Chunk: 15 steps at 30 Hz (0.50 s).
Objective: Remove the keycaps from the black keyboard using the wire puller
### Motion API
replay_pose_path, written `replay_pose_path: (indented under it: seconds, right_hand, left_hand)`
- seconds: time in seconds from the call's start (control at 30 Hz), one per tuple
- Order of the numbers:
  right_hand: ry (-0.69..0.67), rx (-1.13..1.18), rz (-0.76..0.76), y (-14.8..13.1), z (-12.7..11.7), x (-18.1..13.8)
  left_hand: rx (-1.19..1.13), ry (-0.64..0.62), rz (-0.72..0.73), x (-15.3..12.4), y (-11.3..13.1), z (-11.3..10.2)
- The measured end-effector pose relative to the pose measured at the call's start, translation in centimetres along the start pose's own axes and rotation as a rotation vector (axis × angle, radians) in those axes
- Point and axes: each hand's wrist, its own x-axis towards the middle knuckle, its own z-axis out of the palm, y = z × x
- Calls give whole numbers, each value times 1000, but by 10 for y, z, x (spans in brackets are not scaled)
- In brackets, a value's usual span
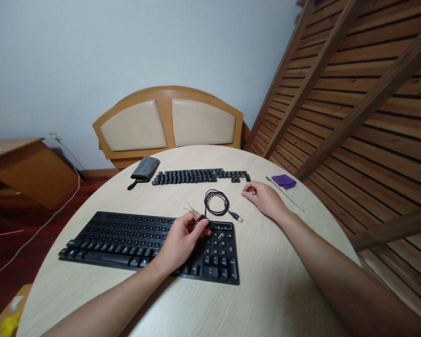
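My left hand (pixel 182 236) is closed on a wire keycap puller (pixel 202 218) with a dark middle and thin wire ends. It is over the right part of a black keyboard (pixel 126 230). Many upper keys of that keyboard are off, while the spacebar row and several number-pad keys are in place. My right hand (pixel 263 196) rests at the right of the table with thumb and fingers pinched together. Whatever may be between those fingertips is hidden. Just beyond them lie loose black keycaps (pixel 189 176), laid out in rows.
A coiled black USB cable (pixel 228 206) lies behind the keyboard. A dark grey pouch (pixel 145 168) is at the back left. On the right are a purple cloth (pixel 284 181) and a thin rod (pixel 291 199). The round table (pixel 266 281) stands before a padded chair (pixel 168 121).
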Motion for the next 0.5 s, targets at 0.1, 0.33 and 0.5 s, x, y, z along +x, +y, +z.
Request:
replay_pose_path:
  seconds: [0.1, 0.33, 0.5]
  right_hand:
    - [-1, 31, 17, 1, 0, 0]
    - [71, 125, 50, 5, 7, 4]
    - [71, 136, 49, 7, 9, 5]
  left_hand:
    - [1, -5, 0, 1, -1, 0]
    - [4, 1, -7, 0, 1, 0]
    - [-4, 2, -8, 1, 3, 0]
